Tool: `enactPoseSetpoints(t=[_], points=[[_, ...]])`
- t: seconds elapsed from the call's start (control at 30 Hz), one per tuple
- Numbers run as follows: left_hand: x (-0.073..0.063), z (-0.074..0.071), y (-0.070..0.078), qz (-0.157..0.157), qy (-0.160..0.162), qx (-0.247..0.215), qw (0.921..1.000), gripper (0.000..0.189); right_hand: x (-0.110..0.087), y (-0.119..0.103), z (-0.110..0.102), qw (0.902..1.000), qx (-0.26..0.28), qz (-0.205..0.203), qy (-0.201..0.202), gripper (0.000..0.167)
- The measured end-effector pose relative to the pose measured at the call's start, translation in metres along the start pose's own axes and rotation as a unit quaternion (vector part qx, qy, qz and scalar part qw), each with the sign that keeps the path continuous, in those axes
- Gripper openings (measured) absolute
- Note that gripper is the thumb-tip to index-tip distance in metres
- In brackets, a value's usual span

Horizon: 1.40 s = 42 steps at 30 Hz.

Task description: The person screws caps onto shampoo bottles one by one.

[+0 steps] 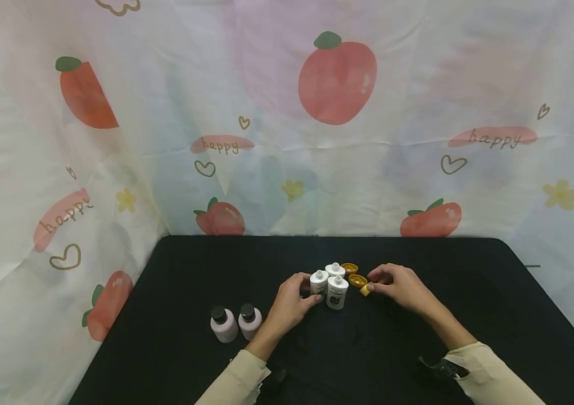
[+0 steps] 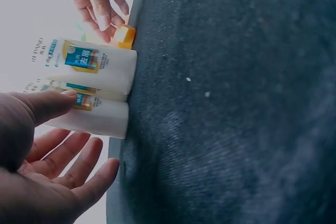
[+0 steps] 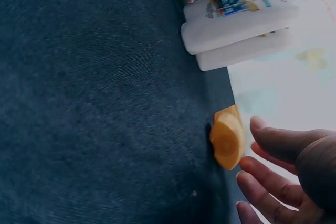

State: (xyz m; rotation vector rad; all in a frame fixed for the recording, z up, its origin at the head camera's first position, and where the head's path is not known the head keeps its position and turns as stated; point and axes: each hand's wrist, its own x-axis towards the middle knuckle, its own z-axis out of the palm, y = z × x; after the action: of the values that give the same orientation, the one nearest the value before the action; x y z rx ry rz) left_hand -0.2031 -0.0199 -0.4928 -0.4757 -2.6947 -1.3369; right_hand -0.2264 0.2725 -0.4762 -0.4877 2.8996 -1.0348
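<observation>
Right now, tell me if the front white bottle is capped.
Uncapped: the front white bottle shows its bare neck in the head view.

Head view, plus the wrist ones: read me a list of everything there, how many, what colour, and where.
Table: one, black, across the lower head view
Curtain: pieces unclear, pale with red fruit prints, behind and beside the table
White bottles: three, white, standing grouped mid-table, uncapped
Yellow caps: three, yellow, just right of the white bottles
Pink bottles: two, pale pink, left of the white bottles
Black caps: two, black, on the pink bottles
Left hand: one, bare, at the leftmost white bottle
Right hand: one, bare, at the front yellow cap
Sleeves: two, cream, on the forearms
Wrist device: one clear, black, right wrist
</observation>
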Motion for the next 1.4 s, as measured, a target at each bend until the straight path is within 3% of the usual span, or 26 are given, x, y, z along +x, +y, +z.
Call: enactPoseSetpoints(t=[0.37,0.7,0.93,1.2,1.4], points=[[0.0016,0.0062,-0.0054,0.010,0.000,0.008,0.9999,0.021,-0.0013,0.0025,0.0032,1.0000,-0.001,-0.002,0.007,0.007],[0.0007,0.0040,-0.0067,0.023,-0.006,0.014,0.9996,0.020,0.0004,0.0029,0.0036,0.9998,0.017,0.008,-0.008,0.014],[0.0000,0.0032,-0.0083,0.019,-0.006,0.015,0.9997,0.020,-0.0009,0.0030,0.0021,0.9994,-0.006,-0.003,-0.034,0.028],[-0.0022,0.0003,-0.0058,-0.014,-0.005,0.007,0.9999,0.024,-0.0036,0.0040,0.0007,0.9981,-0.023,-0.005,-0.058,0.028],[-0.0034,-0.0020,-0.0031,-0.004,0.015,-0.010,0.9998,0.025,-0.0046,0.0040,-0.0006,0.9978,-0.016,-0.009,-0.063,0.023]])
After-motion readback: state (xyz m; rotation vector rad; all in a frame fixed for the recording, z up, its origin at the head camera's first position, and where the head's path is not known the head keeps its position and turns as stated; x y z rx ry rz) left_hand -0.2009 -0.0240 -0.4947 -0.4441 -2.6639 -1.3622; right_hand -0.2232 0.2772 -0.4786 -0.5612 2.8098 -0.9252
